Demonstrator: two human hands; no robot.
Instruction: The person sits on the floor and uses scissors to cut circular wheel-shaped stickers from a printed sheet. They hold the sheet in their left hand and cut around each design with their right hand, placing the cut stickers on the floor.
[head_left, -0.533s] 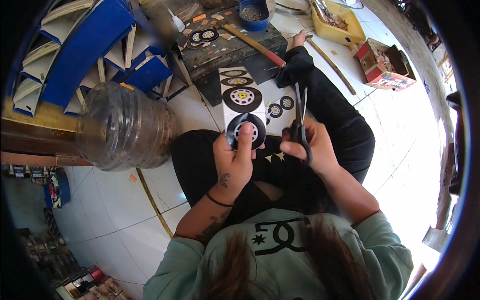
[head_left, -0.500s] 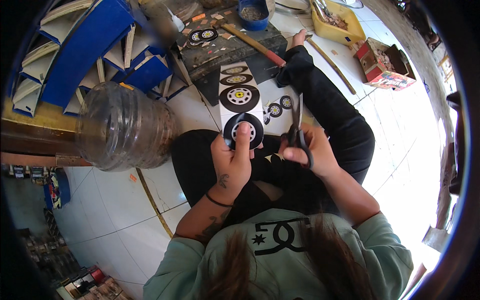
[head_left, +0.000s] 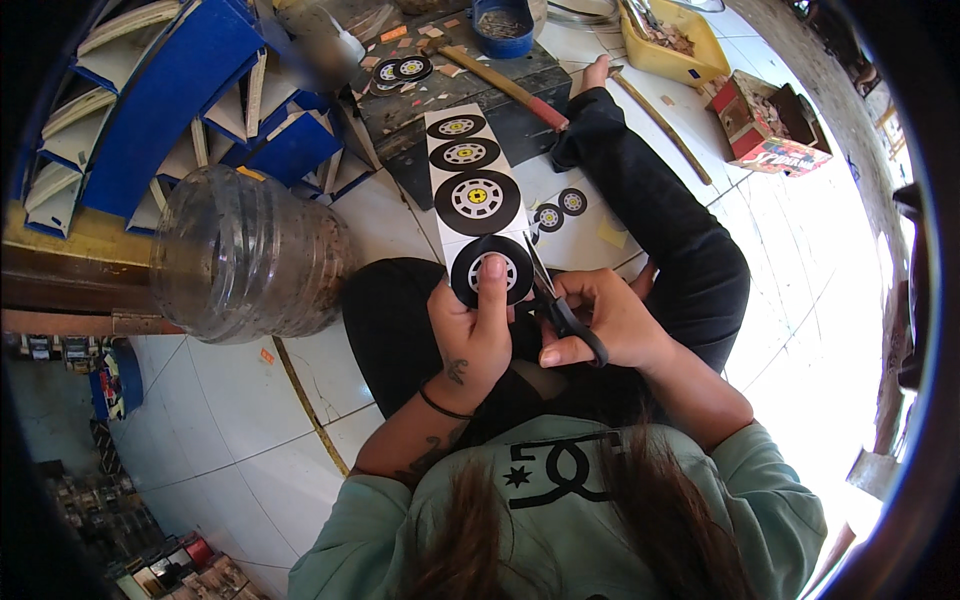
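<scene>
My left hand pinches the near end of a white paper strip printed with a row of black wheel pictures. Its thumb lies over the nearest wheel, and the strip points away from me. In my right hand is a pair of black-handled scissors, fingers through the loops. The blades point up and left, against the right edge of the strip beside the nearest wheel; whether they have paper between them I cannot tell. Beyond them on the floor lie more wheel cut-outs.
A dark low bench ahead carries a hammer, round wheel cut-outs and a blue tub. A big clear plastic jar and blue pieces stand left. Another hammer, a yellow basin and a carton lie right.
My right hand has moved left and turned the scissors from upright to slanting against the strip's edge. The strip's far end has shifted left and flattened toward view, showing its far wheels more fully.
</scene>
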